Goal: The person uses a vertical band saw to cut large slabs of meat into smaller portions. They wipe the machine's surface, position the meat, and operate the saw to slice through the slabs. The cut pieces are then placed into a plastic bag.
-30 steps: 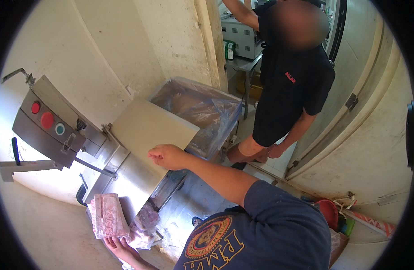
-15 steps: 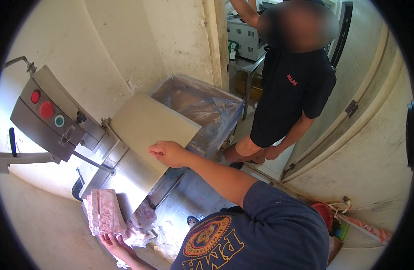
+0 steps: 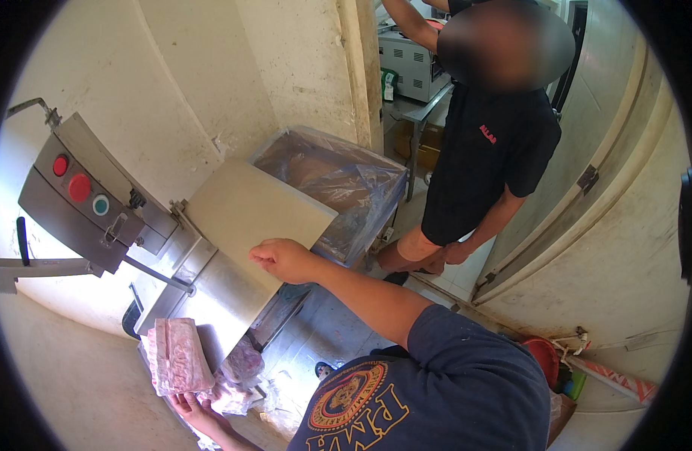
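A pale pink frozen meat block (image 3: pixel 179 353) rests at the lower left of a steel bone saw (image 3: pixel 86 203) with red and green buttons. My left hand (image 3: pixel 195 413) touches the block's lower end, fingers apart. Out over the cream board (image 3: pixel 248 207), near the steel plate (image 3: pixel 218 308), my right hand (image 3: pixel 282 261) is closed with curled fingers and nothing visible in them. More wrapped pink meat (image 3: pixel 241 361) lies beside the block, lower down.
A plastic-lined bin (image 3: pixel 338 173) stands behind the board. A co-worker (image 3: pixel 489 158) in black stands in the doorway, one arm raised, near a grey appliance (image 3: pixel 405 68) on a steel table. A red basin (image 3: pixel 540 357) sits at lower right, by the wall.
The co-worker's head and raised arm have shifted slightly to the right. My hands and the meat block have hardly moved, apart from a small shift of the whole view.
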A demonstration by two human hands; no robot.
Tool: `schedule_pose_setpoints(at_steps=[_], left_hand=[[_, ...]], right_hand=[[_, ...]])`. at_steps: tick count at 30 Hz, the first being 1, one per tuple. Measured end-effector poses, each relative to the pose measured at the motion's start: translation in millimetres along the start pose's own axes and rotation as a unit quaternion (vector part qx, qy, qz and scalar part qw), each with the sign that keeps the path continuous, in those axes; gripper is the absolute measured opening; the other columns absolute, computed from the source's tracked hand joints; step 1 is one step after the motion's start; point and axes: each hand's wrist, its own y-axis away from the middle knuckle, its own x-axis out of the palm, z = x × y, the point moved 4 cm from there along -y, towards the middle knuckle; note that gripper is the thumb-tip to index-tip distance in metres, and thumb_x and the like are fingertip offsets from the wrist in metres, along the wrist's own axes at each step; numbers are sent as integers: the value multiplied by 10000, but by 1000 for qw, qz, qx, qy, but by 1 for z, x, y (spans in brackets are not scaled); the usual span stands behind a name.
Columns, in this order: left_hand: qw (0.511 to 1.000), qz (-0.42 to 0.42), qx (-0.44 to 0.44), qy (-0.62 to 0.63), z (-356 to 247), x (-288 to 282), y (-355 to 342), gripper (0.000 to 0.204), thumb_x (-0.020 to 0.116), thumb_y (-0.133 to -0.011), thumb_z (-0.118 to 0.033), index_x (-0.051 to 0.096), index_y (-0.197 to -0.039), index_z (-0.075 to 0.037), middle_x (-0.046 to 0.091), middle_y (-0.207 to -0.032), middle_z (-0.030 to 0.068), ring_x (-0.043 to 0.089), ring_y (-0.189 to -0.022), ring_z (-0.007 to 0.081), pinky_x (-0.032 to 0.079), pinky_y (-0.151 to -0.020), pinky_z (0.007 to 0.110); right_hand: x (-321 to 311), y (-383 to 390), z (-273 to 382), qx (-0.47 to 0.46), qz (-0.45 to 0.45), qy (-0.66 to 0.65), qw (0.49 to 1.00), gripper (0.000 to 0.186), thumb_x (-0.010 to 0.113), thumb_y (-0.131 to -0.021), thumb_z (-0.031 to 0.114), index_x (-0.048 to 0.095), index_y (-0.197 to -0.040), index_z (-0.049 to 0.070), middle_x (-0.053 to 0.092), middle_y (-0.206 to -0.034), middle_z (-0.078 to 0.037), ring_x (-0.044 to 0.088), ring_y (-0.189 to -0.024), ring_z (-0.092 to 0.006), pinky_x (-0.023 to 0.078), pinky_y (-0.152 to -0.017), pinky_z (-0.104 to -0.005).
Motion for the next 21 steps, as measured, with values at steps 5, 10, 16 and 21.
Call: schedule_pose_setpoints(at_steps=[5,10,16,21], left_hand=[[1000,-2,-4,9,4,-2,-2,710,696,-1001,-342,342,-1571,-111,451,-1533,110,436,-1401,268,384,-1045,528],[1000,10,-1,22,3,0,-1,716,708,-990,-356,354,-1566,-121,448,-1537,97,436,-1400,265,384,-1045,525],[1000,5,-17,-3,-3,4,3,680,685,-1004,-377,367,-1551,-127,443,-1541,90,435,-1392,264,386,-1048,519],[1000,-1,-16,-10,0,3,1,678,672,-1009,-391,366,-1551,-122,439,-1542,91,438,-1385,267,385,-1054,527]], right_hand=[[0,0,3,1,6,11,1000,224,627,-939,92,689,-1154,72,696,-1082,-133,662,-1031,-333,530,-895,-412],[0,0,1,-6,1,6,1000,214,633,-935,92,688,-1141,72,697,-1072,-130,663,-1021,-333,530,-889,-413],[0,1,1,-10,-2,4,1000,212,635,-936,94,688,-1140,71,695,-1059,-131,662,-1012,-334,530,-886,-416],[0,1,1,-5,0,2,1000,209,633,-938,100,688,-1138,69,694,-1060,-138,663,-1013,-334,529,-884,-418]])
